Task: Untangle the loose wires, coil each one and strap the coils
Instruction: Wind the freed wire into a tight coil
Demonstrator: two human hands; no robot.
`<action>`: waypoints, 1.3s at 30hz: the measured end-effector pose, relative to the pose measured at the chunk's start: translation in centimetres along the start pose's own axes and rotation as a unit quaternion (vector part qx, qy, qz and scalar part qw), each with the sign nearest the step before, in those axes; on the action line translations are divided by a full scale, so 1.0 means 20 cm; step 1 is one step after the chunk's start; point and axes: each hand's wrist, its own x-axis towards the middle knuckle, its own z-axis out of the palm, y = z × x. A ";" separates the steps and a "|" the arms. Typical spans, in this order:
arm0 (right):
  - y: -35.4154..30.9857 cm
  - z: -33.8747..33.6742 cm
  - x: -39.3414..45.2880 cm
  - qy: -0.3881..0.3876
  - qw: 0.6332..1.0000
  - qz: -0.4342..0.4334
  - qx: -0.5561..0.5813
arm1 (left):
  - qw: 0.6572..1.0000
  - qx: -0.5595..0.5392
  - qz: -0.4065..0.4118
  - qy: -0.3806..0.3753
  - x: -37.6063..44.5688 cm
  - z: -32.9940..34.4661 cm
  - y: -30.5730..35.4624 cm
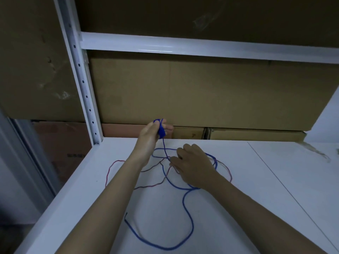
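Coiling was under way: a small blue coil [161, 129] was gripped by the left hand [153, 133] near the shelf's [275, 180] back edge. The blue wire [185, 204], crossing a red wire [117, 165] mid-shelf, was pinched by the right hand [192, 165]. Slack is best fed slowly, with crossings lifted clear.

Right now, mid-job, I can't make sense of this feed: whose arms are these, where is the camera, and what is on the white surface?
There is no machine here: a person works with bare hands, and the single picture comes from a camera worn on their head, looking forward and down. The left hand is raised and holds a small coil of the blue wire wound round its fingers. The right hand rests lower, fingers on the spot where the wires cross. The rest of the blue wire lies in loose loops on the white table, tangled with a red wire. Behind stand cardboard boxes in a white shelf frame.
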 end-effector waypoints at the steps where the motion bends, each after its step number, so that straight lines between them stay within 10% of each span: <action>1: 0.00 -0.01 0.00 0.007 1.000 -0.013 0.003 | 0.999 0.044 0.010 -0.009 0.00 0.00 -0.01; 8: 0.13 -0.08 0.01 0.082 0.996 0.004 0.017 | 0.940 0.309 0.012 -0.148 -0.05 -0.02 -0.13; 15: 0.29 -0.15 0.04 0.113 0.968 0.144 0.173 | 0.953 0.186 0.011 -0.239 -0.14 0.03 -0.03; 24: 0.32 0.13 -0.04 -0.124 0.927 0.207 0.288 | 0.996 -0.056 0.062 -0.038 -0.09 0.04 0.04; 30: 0.15 0.19 -0.11 -0.248 0.948 0.073 0.183 | 0.986 -0.164 0.019 0.039 -0.02 0.06 -0.01; 39: 0.14 0.02 -0.07 -0.076 0.972 -0.087 0.204 | 0.960 0.264 0.094 0.010 -0.03 0.10 -0.13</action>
